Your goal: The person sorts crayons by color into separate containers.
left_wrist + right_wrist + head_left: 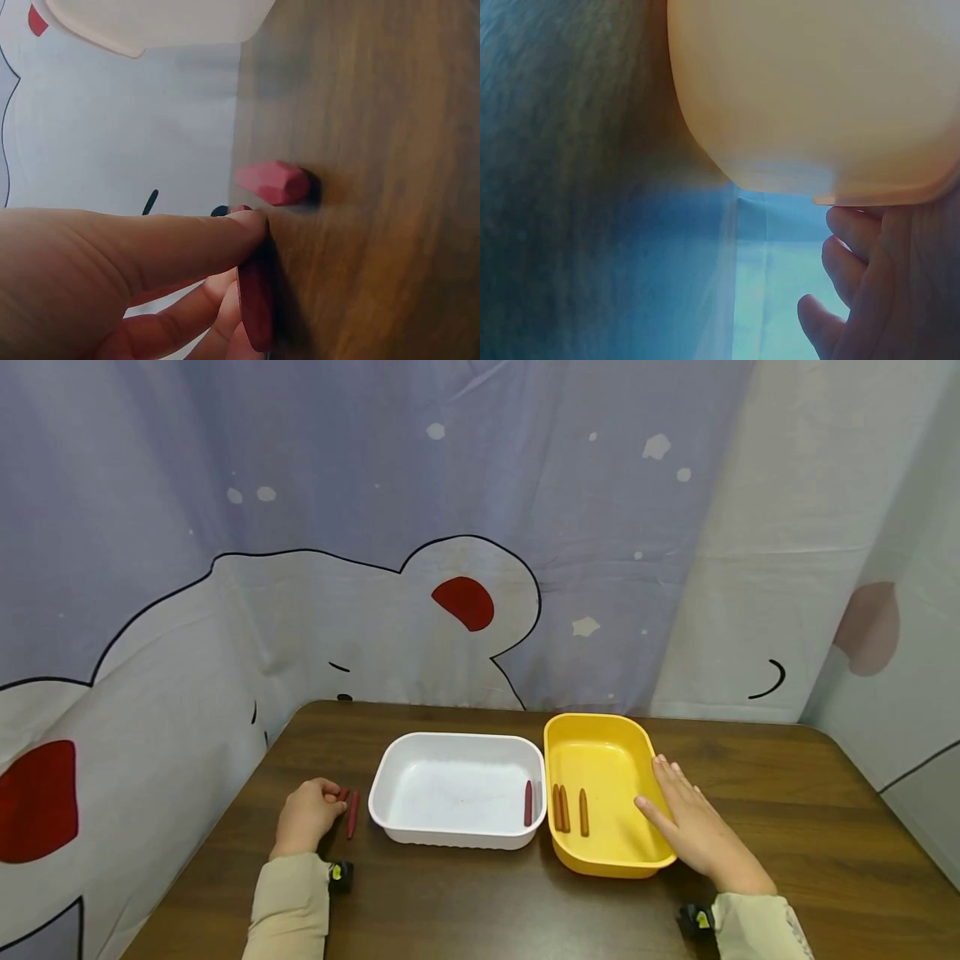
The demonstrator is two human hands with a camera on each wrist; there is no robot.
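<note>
On the left of the table my left hand (pixel 306 814) pinches a dark red crayon (pixel 256 309) between thumb and fingers, low over the wood. Beside it lies a second red crayon (pixel 352 815), whose faceted end shows in the left wrist view. A white tray (pixel 457 838) stands to the right of these, with one dark red crayon (pixel 528 803) at its right side. Touching that tray is a yellow tray (pixel 611 867) holding three orange-brown crayons, one of them a crayon (pixel 583 812) set slightly apart. My right hand (pixel 697 831), fingers straight, rests at the yellow tray's right rim.
The brown wooden table (pixel 480 910) ends at the back against a printed curtain (pixel 360 610), which also runs along the left and right sides. Dark wrist cameras sit at both cuffs, close above the tabletop.
</note>
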